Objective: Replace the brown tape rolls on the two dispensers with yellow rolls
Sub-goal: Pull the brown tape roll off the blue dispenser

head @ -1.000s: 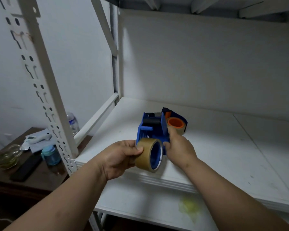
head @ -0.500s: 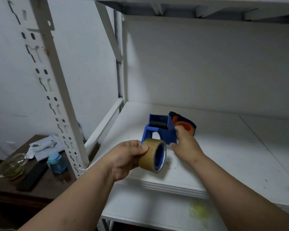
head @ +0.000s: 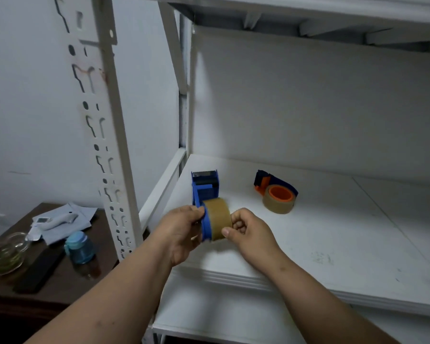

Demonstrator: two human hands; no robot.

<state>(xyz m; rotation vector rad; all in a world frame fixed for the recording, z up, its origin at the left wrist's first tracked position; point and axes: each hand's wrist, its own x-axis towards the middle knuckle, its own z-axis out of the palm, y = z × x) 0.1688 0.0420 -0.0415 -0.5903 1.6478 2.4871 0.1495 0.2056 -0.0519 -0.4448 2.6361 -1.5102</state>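
Note:
I hold a blue tape dispenser [head: 204, 192] above the front of the white shelf [head: 333, 244], its cutter end pointing away from me. A brown tape roll [head: 217, 218] sits on its hub. My left hand [head: 181, 234] grips the dispenser's blue side. My right hand [head: 248, 232] pinches the roll from the right with thumb and curled fingers. A second dispenser [head: 274, 183], dark blue with an orange hub, lies on the shelf to the right with its own brown roll [head: 278, 204]. No yellow roll is in view.
A white perforated rack post [head: 104, 125] stands at the left, with another shelf board [head: 308, 11] overhead. Beside the rack a dark wooden table [head: 60, 281] carries a glass bowl [head: 4, 252], a blue bottle [head: 80, 247], a thermometer [head: 57, 219] on papers, and a black remote [head: 39, 271].
The blue dispenser has come left and toward me, away from the orange-hub dispenser, which now lies alone. My right hand has shifted from the dispenser body to the brown roll.

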